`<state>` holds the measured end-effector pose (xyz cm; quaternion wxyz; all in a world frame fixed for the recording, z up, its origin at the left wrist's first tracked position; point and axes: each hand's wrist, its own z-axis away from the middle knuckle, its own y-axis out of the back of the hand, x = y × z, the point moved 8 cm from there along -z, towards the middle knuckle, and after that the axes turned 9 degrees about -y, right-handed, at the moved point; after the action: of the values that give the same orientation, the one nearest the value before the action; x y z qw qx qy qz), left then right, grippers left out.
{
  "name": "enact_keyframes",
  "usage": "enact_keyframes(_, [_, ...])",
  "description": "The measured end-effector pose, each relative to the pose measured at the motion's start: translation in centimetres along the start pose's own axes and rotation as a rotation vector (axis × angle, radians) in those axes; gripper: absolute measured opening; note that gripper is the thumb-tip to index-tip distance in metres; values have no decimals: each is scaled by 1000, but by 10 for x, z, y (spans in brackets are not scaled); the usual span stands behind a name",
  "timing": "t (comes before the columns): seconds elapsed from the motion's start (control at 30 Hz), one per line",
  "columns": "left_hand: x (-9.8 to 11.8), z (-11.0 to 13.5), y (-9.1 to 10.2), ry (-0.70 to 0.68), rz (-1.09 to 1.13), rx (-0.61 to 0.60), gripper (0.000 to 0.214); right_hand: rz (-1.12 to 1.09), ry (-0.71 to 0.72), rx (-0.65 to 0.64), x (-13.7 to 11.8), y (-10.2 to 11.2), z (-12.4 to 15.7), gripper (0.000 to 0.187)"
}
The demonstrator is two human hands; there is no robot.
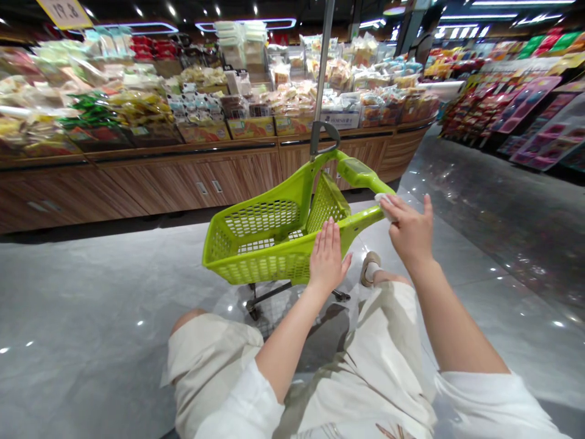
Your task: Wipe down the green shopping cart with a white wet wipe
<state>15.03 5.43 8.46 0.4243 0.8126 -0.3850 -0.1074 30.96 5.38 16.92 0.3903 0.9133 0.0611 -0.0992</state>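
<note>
A lime-green plastic shopping cart (260, 271) with perforated sides stands sideways in front of me. The flat fingers of my left hand (326, 259) rest against the near side of its basket, with the thumb apart. My right hand (411, 228) is at the corner of the cart's handle (365, 174), pressing a white cloth or tissue (386, 204) to it. Part of the cloth is hidden under the fingers. A grey upright pole (323, 67) with a loop grip rises from the cart's far side. The basket holds nothing that I can see.
Behind the cart runs a wood-fronted display counter (237, 174) stacked with packaged snacks. More shelves of bagged goods (484, 97) stand at the right. A yellow price sign (66, 12) hangs at upper left. Glossy grey floor (91, 317) surrounds the cart. A person (423, 39) stands in the background.
</note>
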Motion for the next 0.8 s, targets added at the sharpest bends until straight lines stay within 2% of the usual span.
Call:
enact_keyframes(0.03, [0,0,0,2,2,0,86,-1,-38,27,6,3,-3,61])
enact_keyframes(0.1, [0,-1,-1,9,13,6,86,-5,-36,34,-2,-2,1,60])
enact_keyframes(0.23, [1,-1,-3,12,32,9,86,-24,145,-67,-59,-30,29,54])
enact_keyframes(0.3, [0,-2,-4,15,29,7,87,-41,227,-122,-73,-35,36,52])
enact_keyframes(0.33, [0,-1,-4,17,28,10,86,-44,243,-138,-71,-34,36,54])
enact_keyframes(0.4, [0,-1,-3,18,29,19,84,-31,203,-128,-51,-23,25,59])
enact_keyframes(0.5, [1,-2,-2,19,25,24,85,0,4,-22,-4,-2,3,62])
enact_keyframes(0.57, [3,-3,-3,21,15,18,86,2,-94,44,7,2,0,61])
enact_keyframes(0.63, [4,-3,-4,22,8,11,86,-13,-80,46,-9,-7,8,60])
enact_keyframes(0.73, [5,-3,-6,28,3,-2,88,-49,80,-37,-57,-30,29,56])
enact_keyframes(0.8, [5,-3,-6,35,-7,-5,89,-62,173,-89,-72,-36,37,54])
